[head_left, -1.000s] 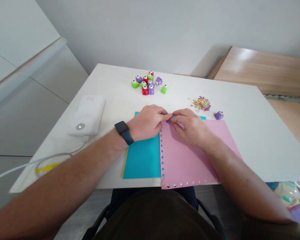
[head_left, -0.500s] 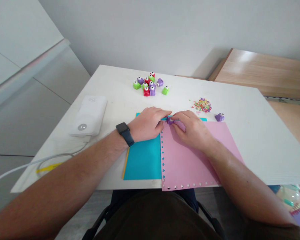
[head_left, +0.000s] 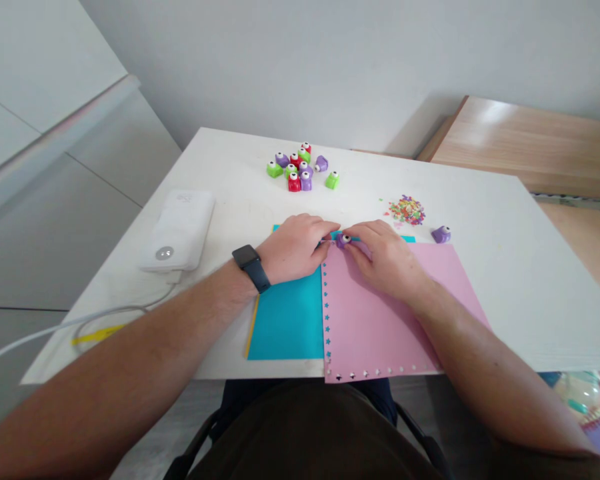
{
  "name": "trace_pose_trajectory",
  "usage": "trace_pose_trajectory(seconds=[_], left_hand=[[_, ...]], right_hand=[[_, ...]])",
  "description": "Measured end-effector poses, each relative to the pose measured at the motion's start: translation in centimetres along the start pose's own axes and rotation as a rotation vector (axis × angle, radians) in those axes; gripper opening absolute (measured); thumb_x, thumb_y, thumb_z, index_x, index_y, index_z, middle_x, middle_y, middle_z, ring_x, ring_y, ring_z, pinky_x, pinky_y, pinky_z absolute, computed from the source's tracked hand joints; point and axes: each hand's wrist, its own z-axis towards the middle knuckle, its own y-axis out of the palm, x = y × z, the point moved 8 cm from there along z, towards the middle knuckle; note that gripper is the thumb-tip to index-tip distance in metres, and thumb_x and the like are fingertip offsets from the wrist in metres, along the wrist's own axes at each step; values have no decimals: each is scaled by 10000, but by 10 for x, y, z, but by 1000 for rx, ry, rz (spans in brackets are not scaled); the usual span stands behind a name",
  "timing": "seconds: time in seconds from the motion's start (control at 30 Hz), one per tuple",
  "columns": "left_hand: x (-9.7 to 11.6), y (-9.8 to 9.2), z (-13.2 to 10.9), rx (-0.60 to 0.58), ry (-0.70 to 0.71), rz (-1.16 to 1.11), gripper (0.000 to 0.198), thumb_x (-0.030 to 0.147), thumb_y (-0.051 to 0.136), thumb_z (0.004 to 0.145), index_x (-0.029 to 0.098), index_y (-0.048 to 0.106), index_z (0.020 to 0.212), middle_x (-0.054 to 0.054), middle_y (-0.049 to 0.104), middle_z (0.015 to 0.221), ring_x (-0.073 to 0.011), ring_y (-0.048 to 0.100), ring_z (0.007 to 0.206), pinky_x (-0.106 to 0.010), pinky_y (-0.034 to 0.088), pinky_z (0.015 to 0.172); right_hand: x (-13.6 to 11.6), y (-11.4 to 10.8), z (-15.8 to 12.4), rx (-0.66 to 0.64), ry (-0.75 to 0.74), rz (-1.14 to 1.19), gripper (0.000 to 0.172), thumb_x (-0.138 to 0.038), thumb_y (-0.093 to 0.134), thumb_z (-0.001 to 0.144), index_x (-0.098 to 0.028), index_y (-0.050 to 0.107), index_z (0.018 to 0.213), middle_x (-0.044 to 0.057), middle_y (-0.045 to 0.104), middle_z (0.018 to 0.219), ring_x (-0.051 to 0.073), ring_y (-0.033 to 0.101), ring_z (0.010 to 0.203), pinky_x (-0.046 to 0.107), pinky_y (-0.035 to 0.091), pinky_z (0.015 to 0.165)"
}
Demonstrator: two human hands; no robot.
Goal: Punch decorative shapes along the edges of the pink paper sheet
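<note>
The right hand [head_left: 387, 260] had its grip closed around a purple craft punch [head_left: 341, 241] at the far edge of the pink sheet [head_left: 395, 313], which slightly overhung the worktop's [head_left: 525, 287] near edge. The left hand's [head_left: 296, 248] narrow grip hid whether it pinched paper; loose holding could skew holes. The dark shirt [head_left: 310, 433] might snag that overhang.

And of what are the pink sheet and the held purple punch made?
The pink sheet looks like matte paper or thin card: no shine, small cut-outs along its edges. The purple punch in the right hand looks like smooth, moulded plastic, probably, judging by its rounded, evenly coloured body; its inside is hidden.
</note>
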Motion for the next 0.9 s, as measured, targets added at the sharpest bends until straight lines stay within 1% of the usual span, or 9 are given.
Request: trace_pose_trajectory(seconds=[0.23, 0.4, 0.63, 0.8, 0.9], left_hand=[[-3, 2, -1, 2, -21, -13, 362, 183, 529, 1003, 142, 702, 1318, -121, 765, 1146, -280, 705, 1084, -467, 563, 1010], [-3, 1, 0, 8, -20, -16, 368, 175, 510, 1009, 125, 708, 1314, -129, 767, 1171, -284, 703, 1088, -469, 558, 1008], [-1, 0, -1, 17, -25, -14, 357, 179, 513, 1011, 130, 715, 1301, -121, 771, 1144, -280, 708, 1068, -456, 560, 989], [-1, -1, -1, 24, -22, -14, 357, 171, 506, 1011, 128, 716, 1296, -117, 767, 1111, -279, 706, 1060, -454, 559, 990], [-1, -1, 0, 25, -25, -14, 358, 171, 505, 1011, 124, 717, 1296, -120, 766, 1125, -282, 705, 1063, -458, 559, 990]], right_hand=[[1, -4, -1, 8, 21, -17, 159, -155, 594, 1003, -179, 708, 1112, 127, 769, 1088, 303, 678, 1064, 466, 517, 975], [3, -6, -1, 9, 32, -32, 151, -138, 597, 978, -178, 710, 1070, 130, 773, 1062, 307, 686, 1027, 464, 515, 948], [8, -8, -2, 27, 75, -59, 151, -149, 624, 971, -176, 724, 1080, 130, 777, 1074, 320, 691, 1052, 466, 510, 963], [7, -9, -3, 23, 75, -62, 147, -156, 631, 964, -173, 726, 1076, 133, 778, 1066, 323, 695, 1038, 469, 517, 951], [7, -9, -3, 27, 75, -61, 142, -160, 633, 960, -185, 722, 1068, 131, 778, 1066, 322, 695, 1039, 471, 518, 945]])
